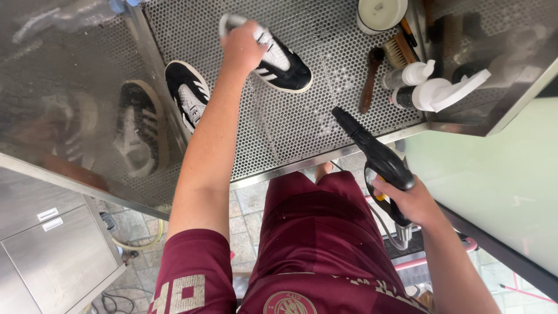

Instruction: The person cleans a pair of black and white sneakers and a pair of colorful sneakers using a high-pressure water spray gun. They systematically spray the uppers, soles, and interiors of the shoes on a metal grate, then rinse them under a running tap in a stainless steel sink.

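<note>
left hand (241,46) gripping black sneaker (282,61), perforated steel tray (302,122)

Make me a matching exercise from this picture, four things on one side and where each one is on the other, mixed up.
Things:
1. spray gun
2. held shoe
3. second shoe
4. white spray bottles

Places:
A. lying alone by the left wall of the perforated tray
B. under the left hand
C. at the right edge of the tray, beside the brushes
D. in the right hand

Pairs: 1-D, 2-B, 3-A, 4-C
</note>
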